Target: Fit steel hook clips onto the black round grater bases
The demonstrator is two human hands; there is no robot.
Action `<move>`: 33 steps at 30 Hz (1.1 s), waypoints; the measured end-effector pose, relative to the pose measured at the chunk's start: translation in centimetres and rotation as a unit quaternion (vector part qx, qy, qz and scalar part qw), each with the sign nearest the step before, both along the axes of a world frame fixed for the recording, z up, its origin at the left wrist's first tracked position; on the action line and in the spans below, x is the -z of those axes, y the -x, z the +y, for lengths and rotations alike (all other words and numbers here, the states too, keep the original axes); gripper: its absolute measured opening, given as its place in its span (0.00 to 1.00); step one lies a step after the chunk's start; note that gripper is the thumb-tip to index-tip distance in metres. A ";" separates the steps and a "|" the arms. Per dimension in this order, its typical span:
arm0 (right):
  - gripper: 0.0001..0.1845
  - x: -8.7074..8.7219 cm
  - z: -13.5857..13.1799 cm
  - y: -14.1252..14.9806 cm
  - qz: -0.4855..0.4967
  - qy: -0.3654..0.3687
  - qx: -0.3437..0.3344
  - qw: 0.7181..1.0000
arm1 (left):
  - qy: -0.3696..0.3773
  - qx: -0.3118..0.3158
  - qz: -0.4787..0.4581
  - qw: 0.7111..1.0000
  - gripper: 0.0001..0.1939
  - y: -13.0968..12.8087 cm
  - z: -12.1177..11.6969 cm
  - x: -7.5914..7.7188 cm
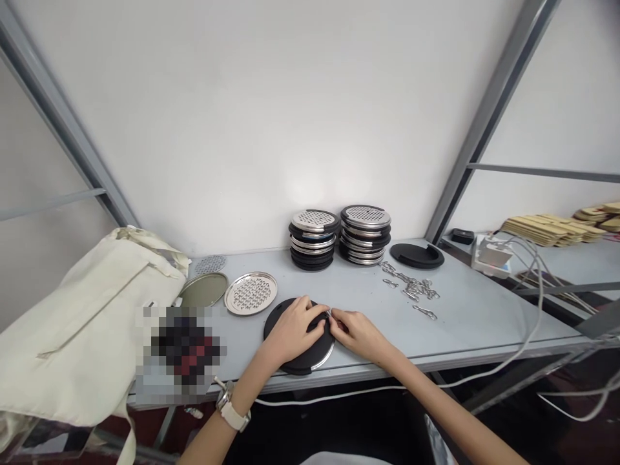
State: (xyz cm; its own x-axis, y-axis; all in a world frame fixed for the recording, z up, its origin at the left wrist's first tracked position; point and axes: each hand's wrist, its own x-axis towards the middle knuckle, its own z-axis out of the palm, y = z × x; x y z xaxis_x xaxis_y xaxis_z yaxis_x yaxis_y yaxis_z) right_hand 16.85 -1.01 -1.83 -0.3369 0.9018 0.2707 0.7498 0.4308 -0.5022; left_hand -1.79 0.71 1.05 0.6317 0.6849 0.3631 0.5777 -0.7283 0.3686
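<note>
A round black disc (312,357) with a strip of shiny metal rim lies near the table's front edge. My left hand (295,328) is over it, fingers curled and gripping at its upper right part. At that same edge, the fingers of my right hand (359,332) are pinched on a small metal clip (329,313), mostly hidden between the fingertips. Loose metal snap hooks (416,287) are scattered to the right of the hands. To the left lies a round metal grater plate (250,293) with raised holes.
Two stacks of black-rimmed grater discs (314,240) stand by the wall. A black ring-shaped cover (417,256) lies at back right. An olive round plate (203,290), a cream bag (92,323) and a blurred patch occupy the left. A white cable (526,342) crosses the front right edge.
</note>
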 end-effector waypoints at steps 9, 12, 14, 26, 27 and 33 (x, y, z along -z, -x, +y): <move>0.14 0.0 0.1 -0.1 -0.002 0.005 -0.003 1.000 | -0.002 -0.001 0.013 1.000 0.19 0.0 0.1 0.3; 0.14 0.0 0.1 -0.1 -0.003 0.010 -0.004 1.000 | -0.001 0.007 0.017 1.000 0.19 0.0 0.1 0.2; 0.14 -0.1 0.0 -0.1 -0.001 0.012 -0.006 1.000 | 0.001 0.007 0.013 1.000 0.17 0.0 0.0 0.1; 0.13 0.1 -0.1 -0.1 0.008 0.015 -0.006 1.000 | 0.009 0.007 -0.001 1.000 0.13 -0.1 0.0 -0.1; 0.14 0.1 0.0 -0.1 0.013 0.019 -0.006 1.000 | 0.009 0.006 -0.002 1.000 0.13 -0.1 0.0 -0.1; 0.16 0.2 0.1 -0.5 0.046 0.053 -0.020 0.997 | 0.011 0.005 0.001 1.000 0.15 0.0 0.0 0.0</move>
